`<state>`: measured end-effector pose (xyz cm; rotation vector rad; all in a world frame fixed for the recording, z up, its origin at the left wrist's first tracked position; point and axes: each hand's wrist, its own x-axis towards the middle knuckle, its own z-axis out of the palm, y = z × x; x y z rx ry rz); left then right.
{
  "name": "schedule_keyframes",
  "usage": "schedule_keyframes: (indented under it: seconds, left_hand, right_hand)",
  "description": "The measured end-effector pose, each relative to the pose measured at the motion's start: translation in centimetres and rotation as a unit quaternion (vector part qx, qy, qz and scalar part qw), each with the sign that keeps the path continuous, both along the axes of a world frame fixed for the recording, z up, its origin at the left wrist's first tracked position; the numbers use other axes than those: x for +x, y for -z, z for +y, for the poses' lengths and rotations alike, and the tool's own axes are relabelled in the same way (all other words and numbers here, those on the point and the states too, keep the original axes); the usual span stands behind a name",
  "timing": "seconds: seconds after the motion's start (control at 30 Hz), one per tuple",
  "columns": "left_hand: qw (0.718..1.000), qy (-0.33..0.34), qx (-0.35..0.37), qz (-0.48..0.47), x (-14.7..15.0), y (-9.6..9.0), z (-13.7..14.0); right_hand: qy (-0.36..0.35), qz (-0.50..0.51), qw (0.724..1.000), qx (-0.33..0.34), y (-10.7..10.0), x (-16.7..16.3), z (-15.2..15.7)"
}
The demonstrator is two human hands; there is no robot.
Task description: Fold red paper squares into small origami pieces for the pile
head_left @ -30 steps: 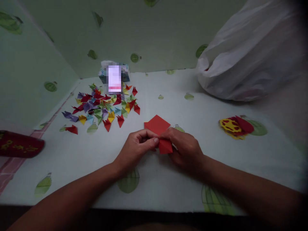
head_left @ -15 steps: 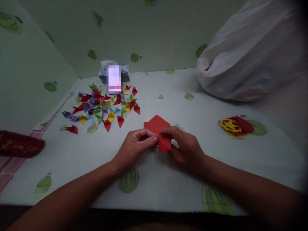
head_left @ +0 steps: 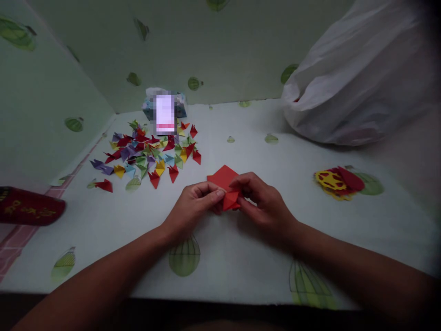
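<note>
A small folded piece of red origami paper point(head_left: 230, 201) is between my two hands, above the middle of the table. My left hand point(head_left: 196, 204) pinches its left side between thumb and fingers. On the right side, my right hand point(head_left: 263, 202) closes its thumb and bent fingers on the paper's edge. Just beyond the hands lies a flat red paper square point(head_left: 223, 174), turned corner-up; its near part is hidden by the fingers and the held paper.
Many-coloured folded paper figures point(head_left: 148, 154) are heaped at the back left, before a tissue box point(head_left: 181, 103) and a lit, blurred screen point(head_left: 165, 112). A red cylinder point(head_left: 31, 207) lies far left. At right are a white plastic bag point(head_left: 344, 87) and yellow and red cut-outs point(head_left: 332, 180).
The near flap of the held red paper has folded up and looks smaller and more pointed. My right hand's fingers have shifted slightly, with the thumb now at the paper's edge.
</note>
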<state>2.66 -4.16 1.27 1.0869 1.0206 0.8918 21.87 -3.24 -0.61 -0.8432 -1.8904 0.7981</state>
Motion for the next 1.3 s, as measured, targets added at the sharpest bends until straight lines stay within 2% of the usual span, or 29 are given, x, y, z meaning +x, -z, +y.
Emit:
schedule_keyframes:
  seconds: [0.1,0.23,0.33,0.47,0.53,0.6,0.73,0.83,1.03,1.2,1.3]
  left_hand:
    - [1.000,0.008,-0.024,-0.015,0.01,0.19,0.04]
    - [0.999,0.005,-0.027,-0.020,0.11,0.29,0.03]
    - [1.000,0.006,-0.016,-0.017,0.10,0.52,0.02]
    - [1.000,0.004,0.011,-0.023,-0.04,0.83,0.11]
    - [0.999,-0.008,0.013,-0.028,-0.08,0.84,0.15]
    - [0.999,-0.017,0.002,-0.042,-0.06,0.79,0.18]
    - [0.998,-0.001,-0.031,-0.061,0.07,0.74,0.21]
    - [0.998,0.009,-0.033,-0.045,0.14,0.86,0.22]
    - [1.000,-0.024,0.003,-0.006,0.29,0.89,-0.03]
    - [0.999,-0.035,0.021,-0.012,0.47,0.75,-0.06]
    - [0.999,-0.032,0.022,-0.025,0.49,0.91,0.00]
  right_hand:
    - [0.013,-0.032,0.999,0.042,0.34,0.09,0.10]
    - [0.010,-0.036,0.998,0.042,0.50,0.14,0.02]
    - [0.005,-0.016,1.000,0.010,0.22,0.05,-0.08]
    - [-0.026,0.057,0.994,-0.086,-0.29,-0.13,-0.02]
    - [-0.033,0.078,0.991,-0.108,-0.40,-0.14,0.08]
    - [-0.019,0.061,0.994,-0.086,-0.39,-0.06,0.17]
    - [0.012,-0.011,1.000,0.009,-0.32,0.13,0.18]
    - [0.022,-0.018,0.999,0.022,-0.35,0.11,0.10]
    - [0.016,0.044,0.998,-0.050,-0.30,-0.15,0.17]
    - [-0.003,0.109,0.986,-0.124,-0.34,-0.21,0.38]
    - [0.001,0.121,0.985,-0.125,-0.34,-0.27,0.34]
